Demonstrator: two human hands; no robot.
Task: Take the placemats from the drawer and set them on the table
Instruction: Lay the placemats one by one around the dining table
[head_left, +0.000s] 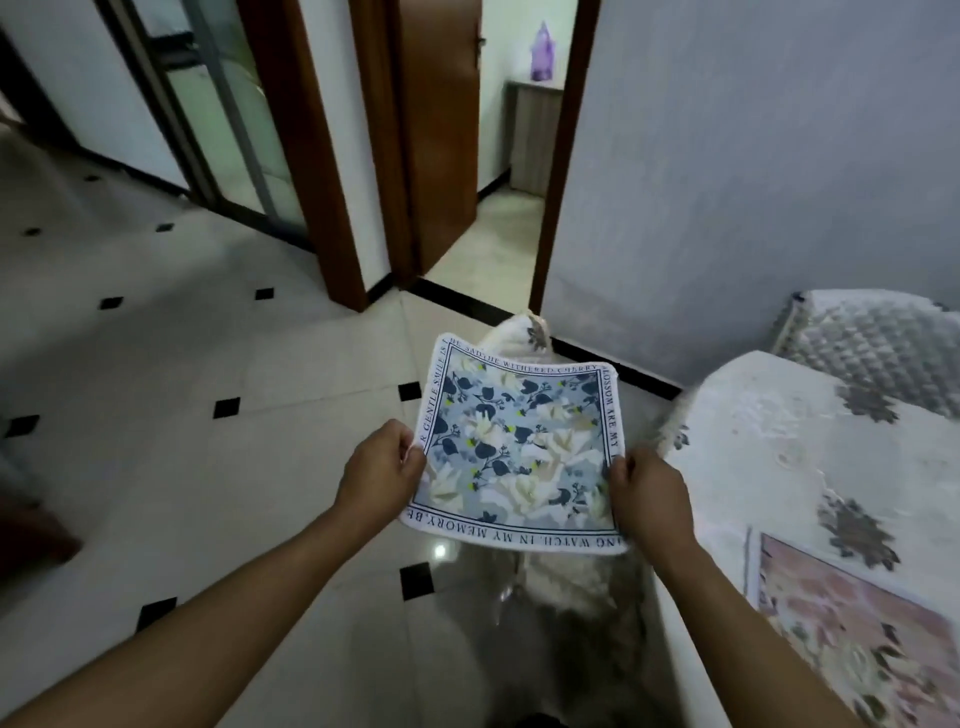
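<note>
Pinching opposite edges, the left hand (382, 470) and right hand (649, 493) hold the blue placemat (514, 447). Both grips clamp it beside the counter (769, 426).

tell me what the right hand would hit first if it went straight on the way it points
Probably the white-covered chair just beyond the blue placemat that the right hand pinches; the hand may pass above it, depth is unclear. The table lies off to its right.

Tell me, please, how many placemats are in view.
2: a blue placemat held by the left hand and right hand; a pink placemat lying on the table. Others may be hidden.
</note>
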